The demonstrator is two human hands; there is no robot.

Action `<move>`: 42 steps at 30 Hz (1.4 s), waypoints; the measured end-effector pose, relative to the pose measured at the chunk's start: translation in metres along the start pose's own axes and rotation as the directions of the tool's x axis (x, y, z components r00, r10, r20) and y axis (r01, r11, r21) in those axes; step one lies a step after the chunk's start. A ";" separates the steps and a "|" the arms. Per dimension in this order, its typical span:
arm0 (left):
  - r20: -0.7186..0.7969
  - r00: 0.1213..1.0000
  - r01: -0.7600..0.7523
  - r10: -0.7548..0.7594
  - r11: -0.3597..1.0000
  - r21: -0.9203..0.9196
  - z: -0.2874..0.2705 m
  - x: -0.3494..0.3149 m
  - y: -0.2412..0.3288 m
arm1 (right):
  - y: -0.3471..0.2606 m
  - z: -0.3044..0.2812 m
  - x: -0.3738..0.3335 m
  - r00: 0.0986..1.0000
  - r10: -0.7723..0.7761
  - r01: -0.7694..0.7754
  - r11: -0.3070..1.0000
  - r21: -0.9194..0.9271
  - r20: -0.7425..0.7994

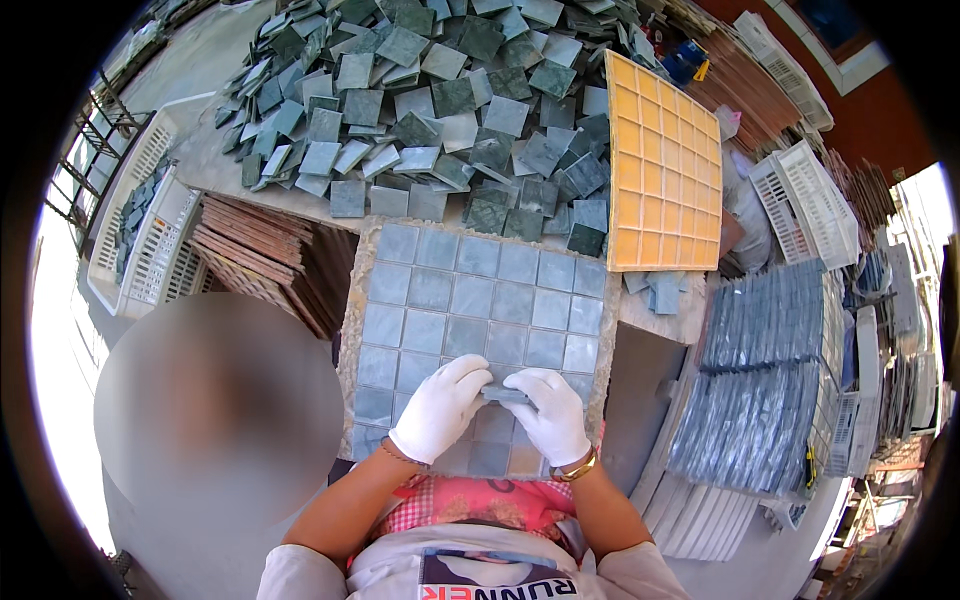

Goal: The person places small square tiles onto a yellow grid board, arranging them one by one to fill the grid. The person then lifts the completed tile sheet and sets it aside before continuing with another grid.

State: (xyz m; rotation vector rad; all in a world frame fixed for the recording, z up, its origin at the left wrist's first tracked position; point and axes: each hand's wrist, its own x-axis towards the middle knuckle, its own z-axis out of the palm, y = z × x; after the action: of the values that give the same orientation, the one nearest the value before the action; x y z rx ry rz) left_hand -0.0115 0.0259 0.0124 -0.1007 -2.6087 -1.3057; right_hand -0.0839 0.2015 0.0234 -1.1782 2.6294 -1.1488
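Both of my hands wear white gloves and meet over the lower middle of a tile sheet. Between their fingertips is a grey-green stone tile (506, 394), seen nearly edge-on; whether it is one tile or a thin stack I cannot tell. My left hand (438, 408) pinches its left end, and my right hand (550, 412) grips its right end. Beneath them, square blue-grey tiles (432, 288) lie in close rows on a board (350, 345) with a rough, crusted rim. The hands hide part of the lower rows.
A large heap of loose green-grey tiles (420, 100) covers the table beyond the board. A yellow gridded tray (665, 165) leans upright at its right. Wrapped tile stacks (755, 390) stand at right, near a white crate (810, 205). Another white crate (165, 235) and brown boards (255, 245) are at left.
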 end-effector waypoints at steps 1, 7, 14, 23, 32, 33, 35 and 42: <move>0.020 1.000 0.016 -0.016 1.000 0.009 0.001 0.004 -0.002 | 0.002 -0.001 0.003 1.000 0.008 -0.009 1.000 -0.009 -0.019; 0.076 0.996 0.028 -0.035 0.996 0.089 0.009 0.010 -0.007 | 0.015 0.010 0.003 1.000 -0.012 0.012 0.999 -0.049 0.020; 0.050 0.998 0.032 -0.036 0.996 0.083 0.011 0.009 -0.006 | 0.014 0.016 0.002 1.000 -0.018 0.017 0.996 -0.086 -0.010; -0.049 0.998 0.029 -0.029 0.999 -0.015 0.011 0.010 -0.008 | 0.014 0.011 0.006 1.000 -0.003 0.003 0.998 -0.058 0.003; -0.091 0.996 -0.008 0.005 0.999 -0.036 0.009 0.006 -0.013 | 0.002 -0.009 0.015 0.991 0.030 -0.033 0.999 0.021 0.127; -0.088 0.996 -0.011 0.008 0.999 -0.037 0.012 0.006 -0.014 | 0.003 -0.011 0.015 0.990 -0.001 0.000 1.000 0.006 0.140; -0.077 0.997 -0.011 0.007 0.999 -0.042 0.012 0.004 -0.016 | 0.007 -0.011 0.012 0.984 -0.063 0.068 0.997 -0.024 0.167; -0.058 0.979 0.179 -0.193 0.965 -0.194 0.001 -0.007 0.008 | -0.009 -0.020 0.004 0.998 0.051 -0.054 0.996 0.077 0.039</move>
State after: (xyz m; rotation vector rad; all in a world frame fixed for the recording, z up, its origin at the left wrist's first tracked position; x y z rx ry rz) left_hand -0.0037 0.0319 0.0166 0.1655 -2.4752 -1.5846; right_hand -0.0873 0.2075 0.0444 -1.0991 2.5469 -1.1965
